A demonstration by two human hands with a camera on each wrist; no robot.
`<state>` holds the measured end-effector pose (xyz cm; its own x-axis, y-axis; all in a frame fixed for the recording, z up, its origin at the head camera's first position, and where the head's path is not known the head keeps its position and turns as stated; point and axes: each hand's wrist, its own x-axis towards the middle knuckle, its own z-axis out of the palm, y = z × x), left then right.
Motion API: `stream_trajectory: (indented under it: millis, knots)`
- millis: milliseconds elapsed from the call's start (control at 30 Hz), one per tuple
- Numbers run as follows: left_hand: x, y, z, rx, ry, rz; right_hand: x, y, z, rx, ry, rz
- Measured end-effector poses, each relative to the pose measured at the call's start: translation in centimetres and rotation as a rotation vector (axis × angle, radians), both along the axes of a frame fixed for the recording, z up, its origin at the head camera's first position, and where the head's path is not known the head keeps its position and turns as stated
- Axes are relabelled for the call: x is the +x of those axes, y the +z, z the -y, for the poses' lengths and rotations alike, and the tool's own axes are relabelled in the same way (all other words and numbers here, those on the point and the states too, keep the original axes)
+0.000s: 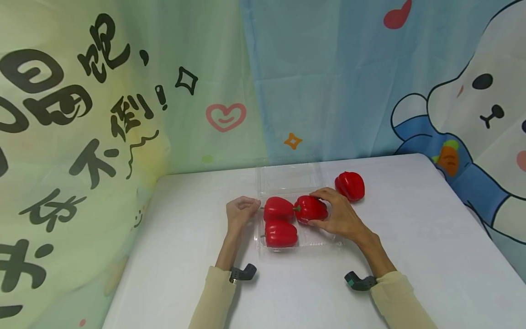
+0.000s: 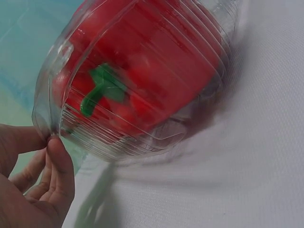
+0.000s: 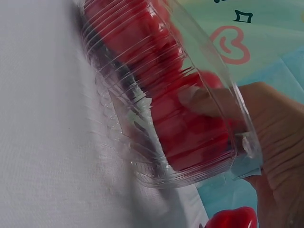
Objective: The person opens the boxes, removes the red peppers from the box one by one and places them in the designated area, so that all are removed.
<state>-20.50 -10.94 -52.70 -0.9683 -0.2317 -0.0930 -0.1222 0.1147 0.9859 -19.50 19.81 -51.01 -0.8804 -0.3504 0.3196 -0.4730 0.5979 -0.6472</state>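
Note:
A clear plastic clamshell box (image 1: pixel 316 238) lies on the table with its lid (image 1: pixel 287 178) folded back. Two red bell peppers sit in its left half, the far one (image 1: pixel 278 209) behind the near one (image 1: pixel 281 234). My right hand (image 1: pixel 339 212) grips a third red bell pepper (image 1: pixel 312 209) at the box's back right; in the right wrist view the thumb (image 3: pixel 209 102) lies against this pepper inside the wall. At the left side, my left hand (image 1: pixel 242 212) pinches the box's rim between thumb and finger, as the left wrist view shows.
Another red bell pepper (image 1: pixel 350 186) lies on the white table (image 1: pixel 431 237), just beyond my right hand and outside the box. A printed cloth (image 1: pixel 304 82) hangs behind the table and along its left side.

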Motion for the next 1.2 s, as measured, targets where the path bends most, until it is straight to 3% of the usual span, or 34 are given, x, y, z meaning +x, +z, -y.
stream_trajectory:
  millis: [533,1000,1200]
  knots:
    - [0.1,0.0,0.0,-0.008,-0.006,-0.009,0.5,0.4,0.0,-0.069,-0.018,-0.010]
    - [0.0,0.1,0.1,-0.007,-0.004,-0.008,0.2,-0.8,0.2,-0.170,-0.058,-0.110]
    - [0.0,0.1,0.0,0.002,-0.003,-0.010,0.3,-0.7,0.3,-0.183,-0.071,-0.114]
